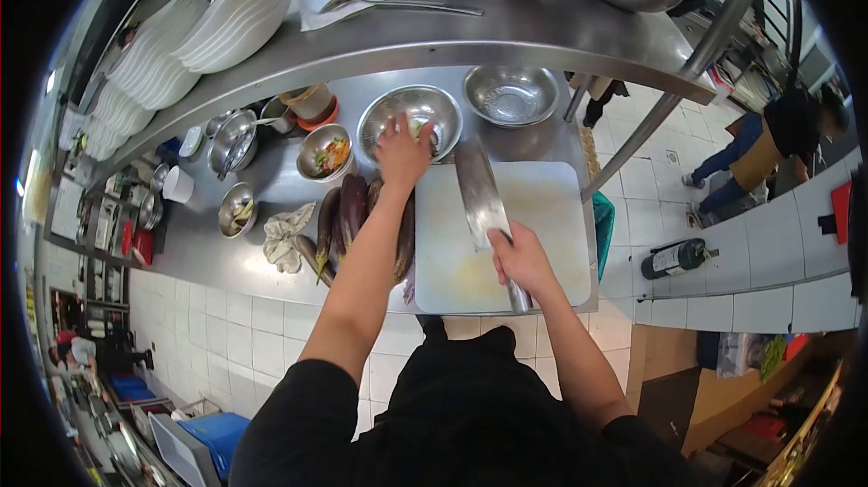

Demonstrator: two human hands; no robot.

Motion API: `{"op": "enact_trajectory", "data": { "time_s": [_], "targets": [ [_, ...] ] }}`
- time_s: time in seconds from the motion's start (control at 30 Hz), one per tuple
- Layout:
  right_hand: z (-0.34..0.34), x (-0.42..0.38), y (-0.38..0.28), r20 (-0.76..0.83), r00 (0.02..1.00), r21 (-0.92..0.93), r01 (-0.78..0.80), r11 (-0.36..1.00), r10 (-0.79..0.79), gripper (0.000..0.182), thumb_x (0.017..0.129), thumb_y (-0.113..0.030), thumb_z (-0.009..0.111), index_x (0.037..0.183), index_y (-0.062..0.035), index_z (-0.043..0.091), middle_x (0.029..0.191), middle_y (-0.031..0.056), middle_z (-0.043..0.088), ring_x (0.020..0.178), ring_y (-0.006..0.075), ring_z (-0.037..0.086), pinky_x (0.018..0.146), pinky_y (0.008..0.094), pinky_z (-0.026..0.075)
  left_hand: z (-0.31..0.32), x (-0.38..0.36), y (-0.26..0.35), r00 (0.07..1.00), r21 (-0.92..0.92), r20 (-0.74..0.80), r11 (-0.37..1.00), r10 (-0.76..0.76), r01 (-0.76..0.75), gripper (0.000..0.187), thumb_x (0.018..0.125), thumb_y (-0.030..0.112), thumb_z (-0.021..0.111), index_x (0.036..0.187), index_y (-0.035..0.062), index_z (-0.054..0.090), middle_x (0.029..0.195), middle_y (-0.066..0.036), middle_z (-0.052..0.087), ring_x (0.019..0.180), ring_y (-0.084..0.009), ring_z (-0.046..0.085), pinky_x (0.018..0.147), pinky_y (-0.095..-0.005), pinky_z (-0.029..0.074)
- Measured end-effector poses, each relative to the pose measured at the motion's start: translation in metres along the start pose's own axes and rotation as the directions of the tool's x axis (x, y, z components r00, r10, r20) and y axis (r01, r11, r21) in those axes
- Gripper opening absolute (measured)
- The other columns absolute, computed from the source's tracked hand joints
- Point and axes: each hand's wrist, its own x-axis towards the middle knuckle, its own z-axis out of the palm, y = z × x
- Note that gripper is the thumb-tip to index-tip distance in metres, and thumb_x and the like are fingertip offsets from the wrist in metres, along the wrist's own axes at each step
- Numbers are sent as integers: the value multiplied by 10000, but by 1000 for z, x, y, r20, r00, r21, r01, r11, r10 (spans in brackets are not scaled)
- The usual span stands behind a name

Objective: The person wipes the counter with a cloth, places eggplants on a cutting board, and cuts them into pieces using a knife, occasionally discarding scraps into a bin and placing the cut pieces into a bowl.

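Observation:
My left hand point(402, 154) reaches over the rim of a steel bowl point(384, 116) and has its fingers on pale cut pieces inside it. My right hand point(522, 260) grips the handle of a large cleaver point(480, 194), whose broad blade lies across the white cutting board point(551, 216). Several dark purple eggplants point(351, 214) lie on the counter just left of the board, beside my left forearm.
An empty steel bowl point(512, 94) sits behind the board. Smaller bowls, one with chopped vegetables point(326, 152), and a crumpled cloth point(284, 236) lie to the left. A shelf above holds stacked white plates point(226, 21) and big bowls. A person point(768, 139) stands at the right.

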Motion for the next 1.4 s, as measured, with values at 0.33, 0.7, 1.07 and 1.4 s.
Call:
{"op": "enact_trajectory", "data": {
  "time_s": [0.33,0.7,1.07,1.4],
  "targets": [
    [-109,-102,143,-243,953,-125,-215,969,180,226,1085,-202,641,1055,19,605,697,139,646,542,224,660,472,397,516,-29,-105,-47,877,275,444,960,-184,62,463,985,147,657,1381,-38,503,1195,-340,731,1065,-528,737,940,-561,620],
    [-105,-126,126,-381,924,-684,-254,683,-37,207,1029,-98,557,1184,35,519,904,331,739,843,541,736,734,641,564,-16,-249,97,713,-48,613,917,340,-396,433,1000,200,695,1420,121,620,1494,-178,579,1322,-452,544,1026,-634,467],
    [-77,-181,45,-298,942,-696,-326,640,156,243,979,-56,531,1197,52,520,929,332,752,920,515,758,825,632,581,30,-250,156,607,-271,636,875,476,-401,344,1023,171,633,1360,239,619,1392,-43,565,1245,-363,519,917,-612,393],
    [-139,-102,153,-187,966,179,-145,973,178,178,1089,-176,607,1106,-2,576,647,105,598,452,257,596,452,418,512,40,-238,150,683,-401,562,876,467,-268,164,1088,226,614,1209,204,723,1301,-12,626,1214,-330,541,930,-558,380]
  ]
}}
